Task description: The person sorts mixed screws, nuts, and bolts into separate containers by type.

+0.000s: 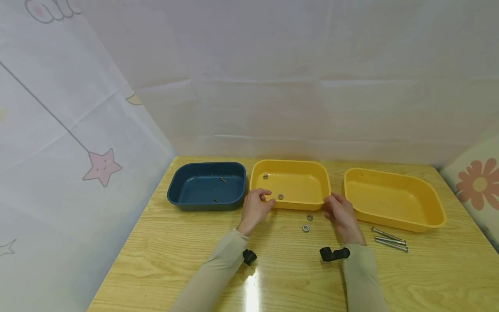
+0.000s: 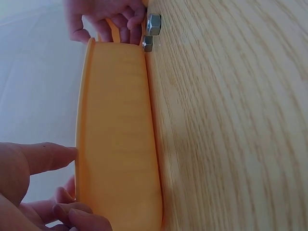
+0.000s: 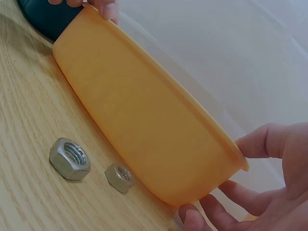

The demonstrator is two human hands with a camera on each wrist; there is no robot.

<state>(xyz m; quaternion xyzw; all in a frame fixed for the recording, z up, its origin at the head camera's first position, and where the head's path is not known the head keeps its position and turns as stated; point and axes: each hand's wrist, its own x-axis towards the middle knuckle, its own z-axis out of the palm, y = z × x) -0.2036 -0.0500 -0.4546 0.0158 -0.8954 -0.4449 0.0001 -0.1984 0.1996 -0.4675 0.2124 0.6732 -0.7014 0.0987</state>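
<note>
The left hand (image 1: 255, 211) and the right hand (image 1: 341, 214) grasp the middle yellow tray (image 1: 298, 188) at its two near corners; it sits between the blue tray (image 1: 206, 190), just beside it, and the other yellow tray (image 1: 393, 199). Handling it well likely means giving both ends equal support and keeping it level, since the two nuts inside, one near the far left corner (image 1: 265, 177) and one by the near wall (image 1: 280, 196), could slide if it tips. A light grip should be enough; squeezing hard might bend the thin rim. Any shift toward the person would best avoid the two loose nuts on the table in front, one nearer the tray (image 1: 309, 217) and one farther out (image 1: 306, 228). Only the head view shows the nuts inside, the small screws (image 1: 224, 180) in the blue tray and the long bolts (image 1: 391, 246) at right; both wrist views face the tray's outer wall. The right wrist view adds what the head view hides: the thumb on the rim, the fingers round the end below it, and the threads in the loose nuts. The left wrist view shows the tray's lower edge running along the tabletop (image 2: 221, 125).
</note>
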